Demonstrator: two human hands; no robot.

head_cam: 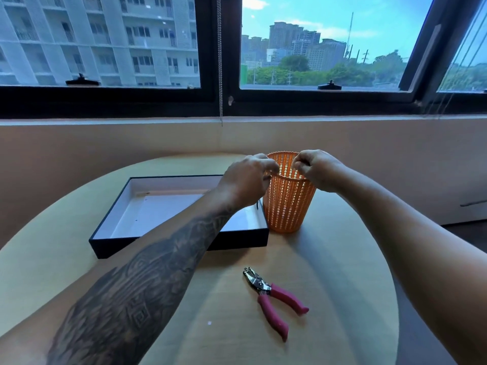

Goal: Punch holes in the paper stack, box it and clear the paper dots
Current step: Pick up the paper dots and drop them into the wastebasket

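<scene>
Window-side round worktop (79, 272). One open box (147, 206) with the paper stack (163, 212) inside; one orange mesh bin (290, 206) beside it; one punch (274, 299) nearer. Left hand (247, 177) and right hand (316, 169), fingers pinched, meet over the bin; contents indiscernible. Release dots low inside the rim; one stray dot (209, 323) remains.

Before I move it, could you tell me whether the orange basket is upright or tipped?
Upright: the basket stands on its base on the table, rim up.
</scene>
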